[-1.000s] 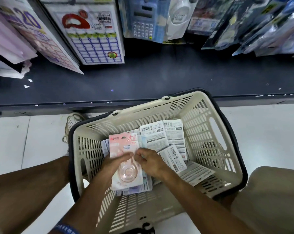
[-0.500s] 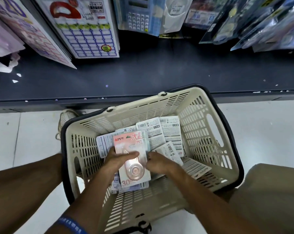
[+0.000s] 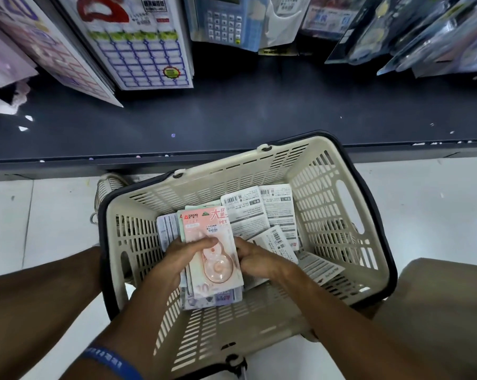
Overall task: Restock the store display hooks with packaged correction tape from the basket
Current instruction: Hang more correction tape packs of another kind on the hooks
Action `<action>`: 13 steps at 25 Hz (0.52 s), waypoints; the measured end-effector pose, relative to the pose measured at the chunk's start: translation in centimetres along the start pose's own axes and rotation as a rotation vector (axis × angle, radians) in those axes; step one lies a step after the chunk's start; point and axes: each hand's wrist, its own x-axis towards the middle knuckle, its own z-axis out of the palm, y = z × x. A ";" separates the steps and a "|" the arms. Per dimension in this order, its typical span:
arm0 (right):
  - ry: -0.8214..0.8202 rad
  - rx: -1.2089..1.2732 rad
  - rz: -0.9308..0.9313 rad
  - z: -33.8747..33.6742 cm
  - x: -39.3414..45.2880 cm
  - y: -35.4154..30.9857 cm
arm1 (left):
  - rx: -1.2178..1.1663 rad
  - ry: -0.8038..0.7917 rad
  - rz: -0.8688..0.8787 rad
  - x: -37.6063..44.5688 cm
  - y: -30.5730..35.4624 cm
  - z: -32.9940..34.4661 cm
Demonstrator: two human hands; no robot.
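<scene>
While both hands (image 3: 182, 256) grip stacked packs (image 3: 210, 242), basket (image 3: 327, 204) sits below.

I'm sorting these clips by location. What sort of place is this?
Most likely a stationery aisle in a shop: packaged goods hang above a dark shelf, among them a calculator pack and label sheets, and a plastic shopping basket of carded packets stands on the tiled floor.

Calculator (image 3: 223, 21) (boxed) beside label sheets (image 3: 141, 42).

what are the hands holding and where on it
Both grip a stack of correction tape packs: left hand on its left edge, right hand on its right edge.
</scene>
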 end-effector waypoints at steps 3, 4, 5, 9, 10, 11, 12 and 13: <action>-0.017 -0.245 0.134 -4.6 -2.1 -1.5 | 0.097 0.057 0.019 0.3 0.7 0.2; 0.036 -0.446 0.202 -6.6 -3.3 -1.6 | 0.122 0.063 0.029 0.2 0.9 0.6; 0.064 -0.744 0.277 -8.6 -4.8 -1.6 | 0.140 0.063 0.037 0.0 1.0 1.0; -0.274 -1.733 0.229 -12.0 -8.5 -0.1 | 0.190 0.048 0.060 -0.4 1.1 1.6; -0.320 -1.731 0.185 -11.9 -8.6 0.6 | 0.201 0.042 0.071 -0.6 1.1 1.6; -0.323 -1.651 0.160 -11.7 -8.7 1.1 | 0.213 0.040 0.082 -0.8 1.1 1.5; -0.262 -1.457 0.154 -11.5 -8.8 1.3 | 0.224 0.040 0.093 -1.0 1.2 1.5; -0.176 -1.223 0.144 -11.6 -8.6 1.4 | 0.233 0.039 0.104 -1.2 1.3 1.4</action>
